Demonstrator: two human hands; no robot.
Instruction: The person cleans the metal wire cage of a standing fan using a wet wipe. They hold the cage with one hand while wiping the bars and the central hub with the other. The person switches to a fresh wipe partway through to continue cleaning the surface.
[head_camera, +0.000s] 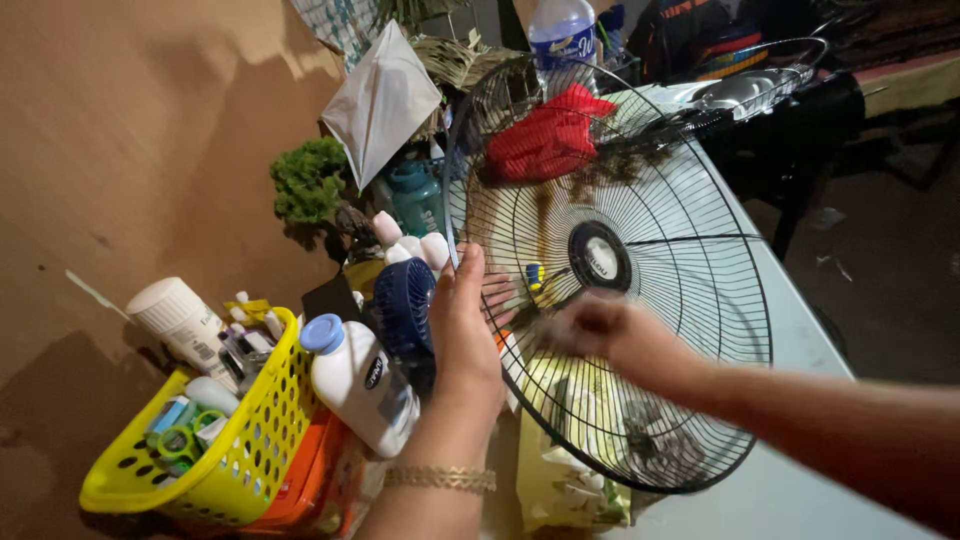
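Left hand (468, 330) grips the left rim of a black wire fan guard (680, 250), thumb on the near side, fingers (497, 292) behind the wires. The guard stands tilted on its edge near the left edge of the white tabletop (800, 330). Right hand (590, 325) sits against the front of the grille, just below the round hub; it is motion-blurred, so cannot tell whether it grasps anything.

Seen through the wires: a red cloth (548, 135) and a small blue-and-yellow item near the hub.

Just left of the left hand: a small dark blue fan (402, 305), a white bottle with a blue cap (360, 385), then a yellow perforated basket (235, 450) full of toiletries. Behind, toward the far edge: a teal jar, a small green plant (308, 182) and a clear bottle (563, 35).
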